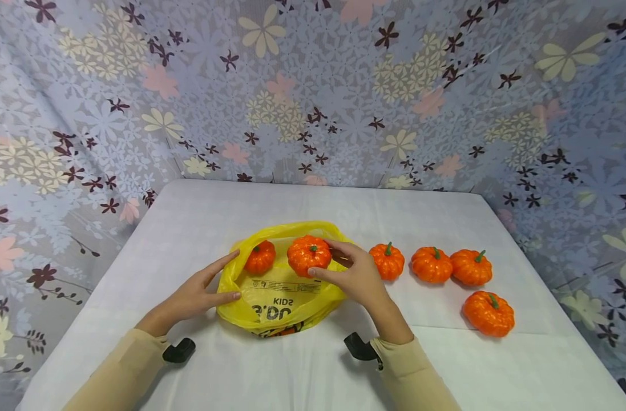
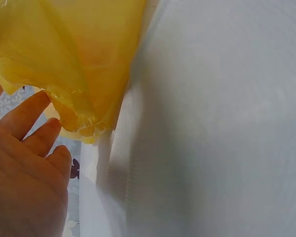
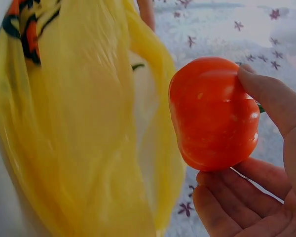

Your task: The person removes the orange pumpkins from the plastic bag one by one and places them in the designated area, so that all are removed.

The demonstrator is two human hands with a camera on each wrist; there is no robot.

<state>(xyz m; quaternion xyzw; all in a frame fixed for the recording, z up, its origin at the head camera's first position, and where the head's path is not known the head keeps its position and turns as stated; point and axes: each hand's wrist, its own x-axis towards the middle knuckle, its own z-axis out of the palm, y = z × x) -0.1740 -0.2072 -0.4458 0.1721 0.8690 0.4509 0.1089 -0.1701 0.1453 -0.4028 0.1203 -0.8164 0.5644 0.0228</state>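
Observation:
A yellow plastic bag (image 1: 279,291) lies with its mouth spread wide in the head view. One small orange pumpkin (image 1: 260,258) with a green stem sits inside, at the left. My left hand (image 1: 186,299) touches the bag's left rim, thumb and forefinger spread apart; in the left wrist view its fingers (image 2: 27,116) lie extended against the yellow plastic (image 2: 84,54). Over the mouth, my right hand (image 1: 361,277) holds another orange pumpkin (image 1: 305,257) between thumb and fingertips. The right wrist view shows this pumpkin (image 3: 214,116) lifted beside the bag's rim.
Right of the bag stand several more pumpkins: one close beside it (image 1: 387,262), two side by side (image 1: 431,265), and one nearer the front (image 1: 489,314). All rest on a white-covered table (image 1: 230,371). Flowered cloth (image 1: 313,91) hangs behind and at the sides.

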